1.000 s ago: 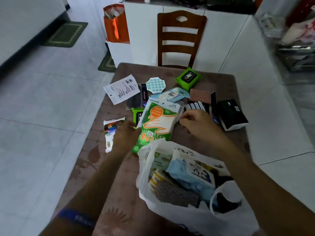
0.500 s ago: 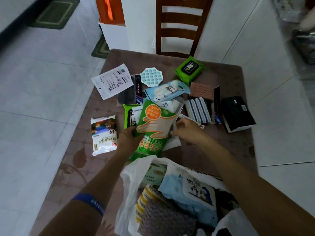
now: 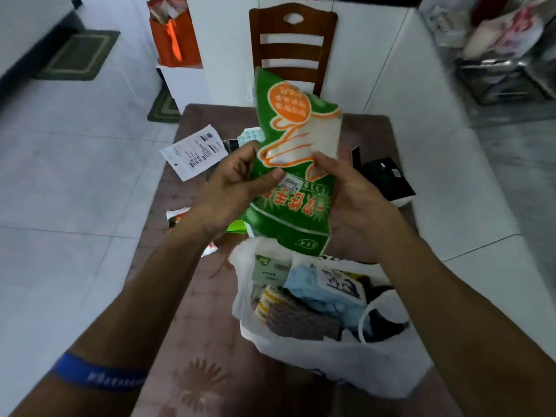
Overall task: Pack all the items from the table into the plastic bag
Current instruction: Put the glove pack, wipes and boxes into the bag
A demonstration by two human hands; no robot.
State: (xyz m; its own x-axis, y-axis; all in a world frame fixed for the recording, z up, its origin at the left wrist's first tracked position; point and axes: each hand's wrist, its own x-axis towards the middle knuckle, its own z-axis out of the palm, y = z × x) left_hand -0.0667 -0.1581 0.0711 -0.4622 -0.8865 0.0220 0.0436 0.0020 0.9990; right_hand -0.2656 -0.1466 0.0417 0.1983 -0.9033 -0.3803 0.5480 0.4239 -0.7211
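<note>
While lifted clear of the table (image 3: pixel 192 299), green pack of disposable gloves (image 3: pixel 293 173) stands nearly upright and upside down above the mouth of the white plastic bag (image 3: pixel 355 361), lower edge just over the rim. Held from both sides: left hand (image 3: pixel 231 188) clamped on the left edge, thumb pressed across the printed front, fingers curled behind; right hand (image 3: pixel 352 200) gripping the right edge, thumb on the front near the orange glove outline. Hands close together, with only the pack between them.

Bag sits open on the near right part of the table, already holding a light blue wipes pack (image 3: pixel 328 291), a grey scouring pad (image 3: pixel 301 322), a pale green packet (image 3: pixel 269 270) and something dark by the handle loop, too shadowed to identify.

Still lying on the table beyond the hands: white label sheet (image 3: pixel 194 152) at the far left edge, overhanging slightly; teal dotted piece (image 3: pixel 251 135), mostly hidden behind the gloves; black box (image 3: pixel 388 179) at the right edge; bright green corner (image 3: pixel 236 227) peeking under the left wrist; white packet (image 3: pixel 177 216) partly hidden by the left forearm.

Blue wristband (image 3: pixel 99 373) on the left forearm. Wooden chair (image 3: pixel 293 43) at the far end of the table, orange paper bag (image 3: pixel 174 37) on a white stand to its left.
</note>
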